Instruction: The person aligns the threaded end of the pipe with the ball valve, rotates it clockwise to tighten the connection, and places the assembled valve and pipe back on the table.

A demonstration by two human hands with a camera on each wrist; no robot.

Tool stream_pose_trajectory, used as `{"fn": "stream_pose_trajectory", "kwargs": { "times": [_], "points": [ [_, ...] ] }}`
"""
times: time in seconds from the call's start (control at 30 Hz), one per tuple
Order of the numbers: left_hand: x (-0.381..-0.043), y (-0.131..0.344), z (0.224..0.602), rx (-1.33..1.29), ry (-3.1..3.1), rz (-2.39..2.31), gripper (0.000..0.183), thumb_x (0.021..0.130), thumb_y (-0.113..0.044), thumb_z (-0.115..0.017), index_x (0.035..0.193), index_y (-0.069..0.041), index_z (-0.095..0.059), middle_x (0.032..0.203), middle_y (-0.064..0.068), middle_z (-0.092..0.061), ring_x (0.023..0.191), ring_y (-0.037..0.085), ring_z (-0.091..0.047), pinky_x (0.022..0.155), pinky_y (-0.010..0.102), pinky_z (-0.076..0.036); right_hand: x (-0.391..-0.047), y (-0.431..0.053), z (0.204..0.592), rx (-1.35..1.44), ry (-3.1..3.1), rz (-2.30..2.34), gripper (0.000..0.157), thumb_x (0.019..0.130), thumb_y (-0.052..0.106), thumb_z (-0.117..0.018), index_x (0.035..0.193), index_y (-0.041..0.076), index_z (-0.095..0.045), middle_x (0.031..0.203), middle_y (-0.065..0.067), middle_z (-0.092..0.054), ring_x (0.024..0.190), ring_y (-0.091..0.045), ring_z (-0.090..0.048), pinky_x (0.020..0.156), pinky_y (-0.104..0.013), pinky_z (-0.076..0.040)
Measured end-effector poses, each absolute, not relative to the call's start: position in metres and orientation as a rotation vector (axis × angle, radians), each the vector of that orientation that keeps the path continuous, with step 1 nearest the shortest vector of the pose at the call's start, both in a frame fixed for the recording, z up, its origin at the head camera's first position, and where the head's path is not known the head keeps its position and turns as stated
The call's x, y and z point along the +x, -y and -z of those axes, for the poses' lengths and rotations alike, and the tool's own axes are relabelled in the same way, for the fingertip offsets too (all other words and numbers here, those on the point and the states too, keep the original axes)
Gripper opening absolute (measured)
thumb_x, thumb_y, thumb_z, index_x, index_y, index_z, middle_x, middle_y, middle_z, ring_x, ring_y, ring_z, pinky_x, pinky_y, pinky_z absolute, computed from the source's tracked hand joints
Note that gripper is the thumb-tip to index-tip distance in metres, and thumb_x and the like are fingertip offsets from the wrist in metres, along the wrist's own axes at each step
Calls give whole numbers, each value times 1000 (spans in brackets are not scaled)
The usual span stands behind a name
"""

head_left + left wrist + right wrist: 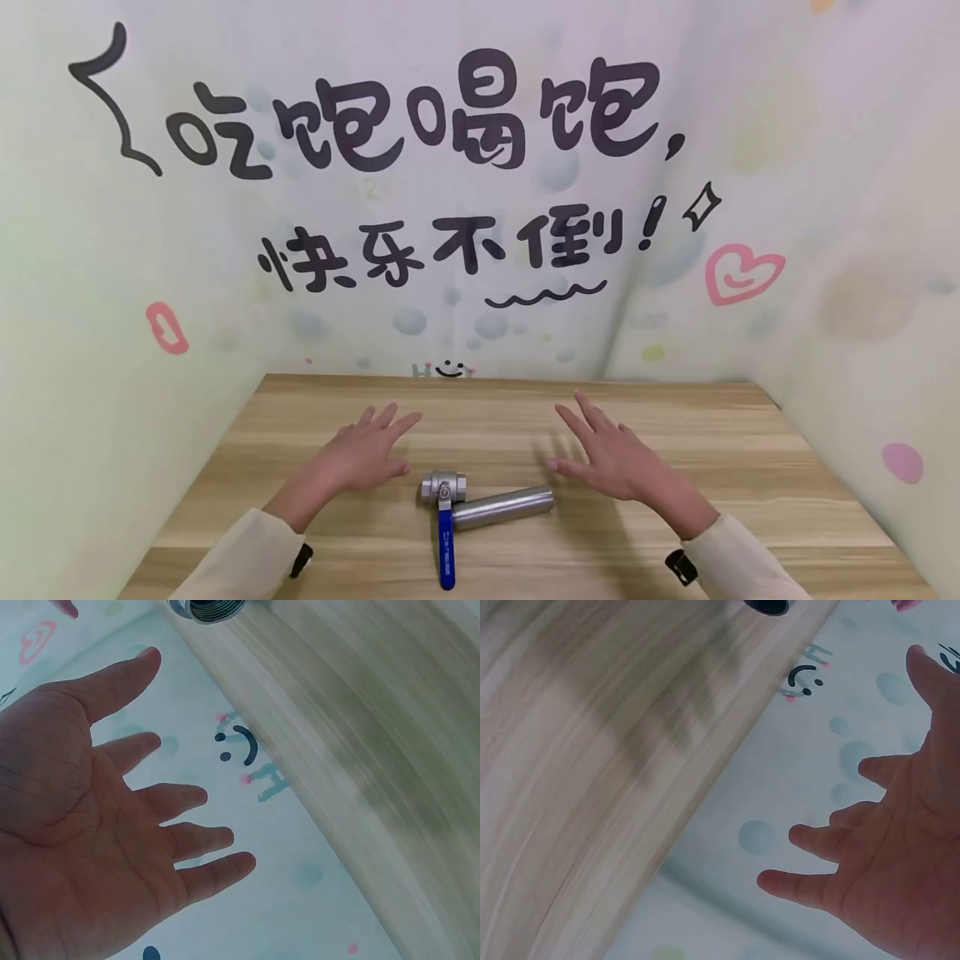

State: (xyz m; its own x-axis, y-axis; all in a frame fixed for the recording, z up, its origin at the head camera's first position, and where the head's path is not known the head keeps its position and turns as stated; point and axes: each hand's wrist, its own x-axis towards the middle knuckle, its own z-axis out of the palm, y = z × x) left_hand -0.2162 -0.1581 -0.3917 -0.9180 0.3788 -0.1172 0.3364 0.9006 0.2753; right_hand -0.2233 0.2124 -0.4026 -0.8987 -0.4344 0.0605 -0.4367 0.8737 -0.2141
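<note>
A metal ball valve with a long blue lever handle lies on the wooden table, its handle toward the front. Right beside it a short silver metal pipe lies slantwise, its left end by the handle. My left hand hovers to the left of the valve, fingers spread and holding nothing. To the right of the pipe, my right hand is likewise spread and bare. In the left wrist view the valve's threaded opening shows at the top edge; the pipe's dark end shows in the right wrist view.
The wooden table ends at the back against a pale printed wall sheet with dark lettering, dots and hearts. Similar pale sheets rise along the left and right sides. Dark straps show at both cuffs.
</note>
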Motion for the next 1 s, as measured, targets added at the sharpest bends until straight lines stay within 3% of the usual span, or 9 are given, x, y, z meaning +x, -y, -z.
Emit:
{"fn": "stream_pose_trajectory", "kwargs": {
  "times": [0.23, 0.53, 1.0],
  "points": [
    [-211, 157, 391, 558, -2827, -459, 64, 93, -29, -64, 150, -18, -37, 156, 23, -26, 139, 55, -19, 99, 76, -23, -225, -203, 404, 760, 3029, -339, 88, 86, 72, -48, 153, 18, -29, 160, -20, -18, 136, -41, -40, 99, -70, -33],
    [-211, 150, 402, 617, -2806, -477, 66, 92, -31, -66, 151, -25, -36, 158, 16, -26, 143, 50, -16, 104, 72, -23, -226, -194, 407, 813, 3038, -357, 94, 82, 77, -48, 154, 20, -28, 161, -19, -16, 133, -42, -43, 98, -67, -37],
    [-214, 145, 414, 751, -2824, -476, 65, 91, -24, -67, 149, -24, -39, 157, 15, -29, 141, 51, -19, 107, 67, -26, -226, -182, 412, 987, 3060, -399, 93, 77, 58, -73, 152, 20, -32, 161, -18, -14, 125, -42, -51, 98, -56, -43]
  ]
}}
